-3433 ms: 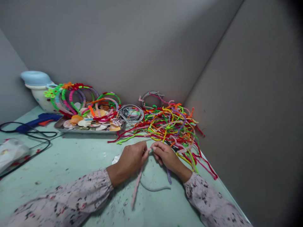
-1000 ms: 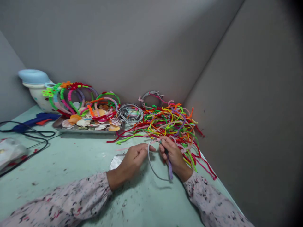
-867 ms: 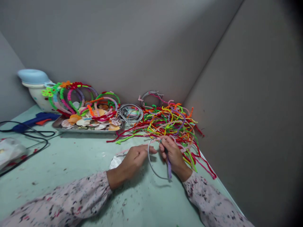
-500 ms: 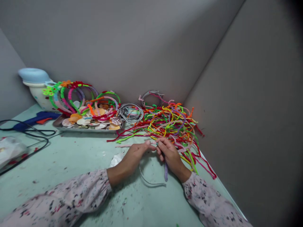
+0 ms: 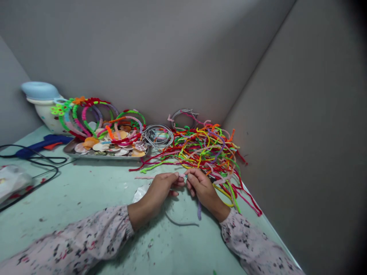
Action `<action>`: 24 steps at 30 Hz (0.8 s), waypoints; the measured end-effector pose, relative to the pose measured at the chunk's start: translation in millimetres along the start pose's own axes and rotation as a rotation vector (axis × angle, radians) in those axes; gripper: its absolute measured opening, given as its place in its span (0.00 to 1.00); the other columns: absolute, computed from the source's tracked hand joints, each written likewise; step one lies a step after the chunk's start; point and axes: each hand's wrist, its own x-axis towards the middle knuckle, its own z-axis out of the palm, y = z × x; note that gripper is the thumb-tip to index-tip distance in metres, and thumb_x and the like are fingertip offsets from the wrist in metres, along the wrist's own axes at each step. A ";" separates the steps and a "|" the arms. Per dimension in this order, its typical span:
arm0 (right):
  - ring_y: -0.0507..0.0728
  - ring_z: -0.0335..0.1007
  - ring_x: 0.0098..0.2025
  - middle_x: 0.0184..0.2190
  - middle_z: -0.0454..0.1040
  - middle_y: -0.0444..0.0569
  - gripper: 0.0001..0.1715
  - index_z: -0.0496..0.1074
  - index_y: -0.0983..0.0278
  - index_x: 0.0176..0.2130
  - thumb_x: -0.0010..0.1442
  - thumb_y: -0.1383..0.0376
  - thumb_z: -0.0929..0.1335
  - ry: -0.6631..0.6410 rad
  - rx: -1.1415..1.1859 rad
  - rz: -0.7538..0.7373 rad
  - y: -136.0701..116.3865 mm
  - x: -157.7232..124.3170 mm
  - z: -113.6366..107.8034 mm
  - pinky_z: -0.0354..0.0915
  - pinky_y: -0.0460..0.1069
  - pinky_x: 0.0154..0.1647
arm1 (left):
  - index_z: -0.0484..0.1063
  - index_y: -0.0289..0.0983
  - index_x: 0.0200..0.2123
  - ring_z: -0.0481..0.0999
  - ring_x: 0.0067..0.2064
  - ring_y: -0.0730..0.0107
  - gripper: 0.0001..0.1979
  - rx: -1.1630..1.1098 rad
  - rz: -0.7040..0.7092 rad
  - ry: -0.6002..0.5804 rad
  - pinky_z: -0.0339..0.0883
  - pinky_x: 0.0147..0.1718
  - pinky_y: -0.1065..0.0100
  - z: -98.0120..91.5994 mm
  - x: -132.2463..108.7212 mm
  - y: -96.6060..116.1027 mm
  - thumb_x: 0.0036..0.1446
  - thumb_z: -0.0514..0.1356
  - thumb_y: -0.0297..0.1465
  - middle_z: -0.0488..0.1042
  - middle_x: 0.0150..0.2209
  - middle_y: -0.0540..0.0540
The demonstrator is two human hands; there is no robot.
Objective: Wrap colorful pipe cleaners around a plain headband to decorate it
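Note:
My left hand (image 5: 164,186) pinches a pink pipe cleaner (image 5: 144,177), whose free end sticks out to the left. Close beside it, my right hand (image 5: 200,186) is closed at the other end of the pink piece, where a bit of teal shows between the fingertips. A thin grey headband (image 5: 183,224) curves down below the hands; its upper part is hidden behind my left hand. From under my right hand hangs a short purple pipe cleaner end (image 5: 199,210). A white scrap (image 5: 140,193) lies left of my left wrist.
Behind my hands spreads a pile of coloured pipe cleaners (image 5: 206,147). Bare grey headbands (image 5: 158,136) lie beside a metal tray (image 5: 106,157) of shells and wrapped headbands. A blue glue gun (image 5: 40,146), its black cord, a plastic bag (image 5: 13,181) and a blue-lidded container (image 5: 47,109) are left.
My left hand has moved slightly left with the pink pipe cleaner, and the fingertips are a little farther apart. The headband and purple end have shifted slightly left.

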 end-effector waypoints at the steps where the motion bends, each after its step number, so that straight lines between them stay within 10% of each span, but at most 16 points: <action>1: 0.46 0.56 0.16 0.20 0.63 0.37 0.12 0.66 0.62 0.40 0.63 0.57 0.62 0.000 -0.004 -0.003 0.3 -0.1 0.1 0.52 0.42 0.17 | 0.74 0.31 0.33 0.74 0.35 0.67 0.16 -0.012 -0.011 -0.001 0.64 0.26 0.71 0.1 -0.1 0.4 0.53 0.58 0.39 0.75 0.34 0.40; 6: 0.46 0.55 0.17 0.20 0.63 0.37 0.11 0.66 0.62 0.40 0.63 0.57 0.61 -0.002 -0.029 -0.013 0.1 -0.8 0.4 0.52 0.42 0.17 | 0.71 0.32 0.26 0.61 0.20 0.80 0.13 0.004 0.009 0.034 0.51 0.19 0.74 -1.7 3.7 -3.3 0.52 0.58 0.37 0.68 0.24 0.49; 24: 0.46 0.56 0.16 0.20 0.63 0.37 0.13 0.66 0.62 0.41 0.63 0.56 0.61 -0.032 -0.053 0.009 -1.1 0.9 0.7 0.52 0.42 0.16 | 0.68 0.35 0.23 0.58 0.22 0.76 0.11 0.109 0.144 0.120 0.49 0.21 0.73 -4.8 7.6 -15.3 0.50 0.57 0.37 0.62 0.20 0.53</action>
